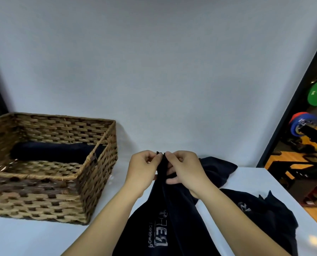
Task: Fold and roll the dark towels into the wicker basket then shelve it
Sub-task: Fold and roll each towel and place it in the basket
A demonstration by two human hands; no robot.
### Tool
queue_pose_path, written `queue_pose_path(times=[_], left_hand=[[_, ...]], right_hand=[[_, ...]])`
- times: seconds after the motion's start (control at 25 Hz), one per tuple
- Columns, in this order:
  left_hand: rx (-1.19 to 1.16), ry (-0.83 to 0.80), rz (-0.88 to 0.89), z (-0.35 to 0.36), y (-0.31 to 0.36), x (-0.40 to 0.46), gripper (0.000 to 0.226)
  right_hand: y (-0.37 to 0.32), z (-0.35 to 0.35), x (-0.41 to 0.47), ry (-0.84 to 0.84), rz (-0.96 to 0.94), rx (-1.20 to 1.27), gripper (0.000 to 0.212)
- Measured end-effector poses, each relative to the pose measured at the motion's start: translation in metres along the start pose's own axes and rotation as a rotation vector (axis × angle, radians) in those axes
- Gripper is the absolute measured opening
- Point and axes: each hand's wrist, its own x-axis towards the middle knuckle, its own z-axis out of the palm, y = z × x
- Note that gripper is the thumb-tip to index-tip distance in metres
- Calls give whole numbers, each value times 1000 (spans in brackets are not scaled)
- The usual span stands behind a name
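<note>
While the left hand (pixel 144 168) and right hand (pixel 181 169) pinch adjacent corners of the dark printed fabric towel (pixel 172 218), folding is underway; next, align edges. Left of both hands, the brown rectangular wicker basket (pixel 98 163) holds one rolled dark towel (pixel 52 151).

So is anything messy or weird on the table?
A little. A crumpled dark towel lies bunched at the table's right edge, unfolded. The wicker basket looks fine, with one rolled towel inside.
</note>
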Motion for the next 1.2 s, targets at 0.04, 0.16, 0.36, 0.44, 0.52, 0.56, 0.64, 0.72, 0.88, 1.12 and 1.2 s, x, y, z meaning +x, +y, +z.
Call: queue_pose_path(times=[0.04, 0.16, 0.36, 0.44, 0.52, 0.56, 0.64, 0.72, 0.88, 1.12, 1.2], left_hand=[[3, 11, 25, -2, 1, -1, 24], [-4, -50, 80, -7, 5, -8, 17], [-18, -273, 59, -31, 12, -19, 5], [25, -360, 87, -44, 18, -25, 10], [62, -441, 135, -52, 27, -35, 13], [71, -466, 156, -55, 31, -40, 12], [59, -487, 180, -58, 40, -50, 10], [44, -481, 205, -60, 49, -63, 9], [30, -393, 242, -67, 61, -90, 10], [34, -103, 406, -42, 79, -159, 38], [96, -7, 510, -26, 82, -187, 29]], right_hand=[[-1, 1, -1, -12, -9, 17, 26], [-4, 0, -6, -54, -61, 6, 17], [-2, -14, -6, -98, -271, -317, 22], [-3, -22, -4, -210, -379, -470, 28], [-6, -26, -4, -312, -427, -524, 33], [-8, -26, -5, -343, -445, -548, 36], [-13, -24, -9, -403, -454, -596, 36], [-17, -24, -18, -455, -454, -636, 32], [-26, -29, -42, -466, -456, -772, 28], [-32, -67, -96, -330, -656, -1002, 29], [-27, -79, -123, -336, -676, -1042, 27]])
